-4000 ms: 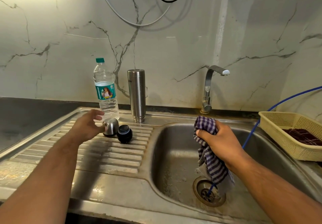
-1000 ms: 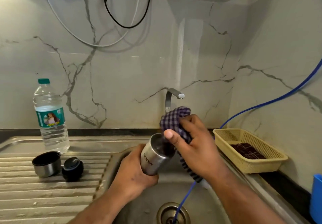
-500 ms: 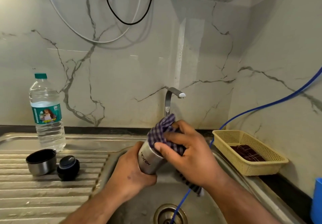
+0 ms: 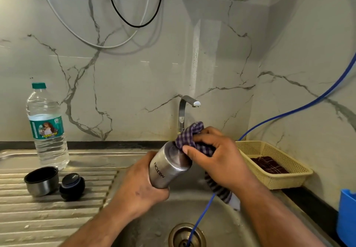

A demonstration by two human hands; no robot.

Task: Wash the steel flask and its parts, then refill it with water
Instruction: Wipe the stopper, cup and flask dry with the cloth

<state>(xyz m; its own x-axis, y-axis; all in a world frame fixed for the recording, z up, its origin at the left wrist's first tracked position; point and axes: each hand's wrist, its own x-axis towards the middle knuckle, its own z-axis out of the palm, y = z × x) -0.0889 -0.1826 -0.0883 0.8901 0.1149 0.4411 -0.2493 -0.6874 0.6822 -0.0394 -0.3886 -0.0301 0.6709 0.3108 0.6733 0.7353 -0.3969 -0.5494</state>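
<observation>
One steel flask is held tilted above the sink, its open mouth turned up and to the right. Its lower body is gripped by the left hand, whose fingers are wrapped round it. One purple checked cloth is pressed against the flask's mouth by the right hand; its fingers are curled round the cloth, and the loose end of the cloth is seen hanging below the wrist.

Two flask parts are set side by side on the ribbed draining board: one steel cup lid, mouth up, and one black stopper just right of it. One capped plastic water bottle is stood upright behind them. One tap is seen behind the hands. One blue hose is led down from the right into the drain. One yellow basket with a dark folded cloth inside is placed right of the sink.
</observation>
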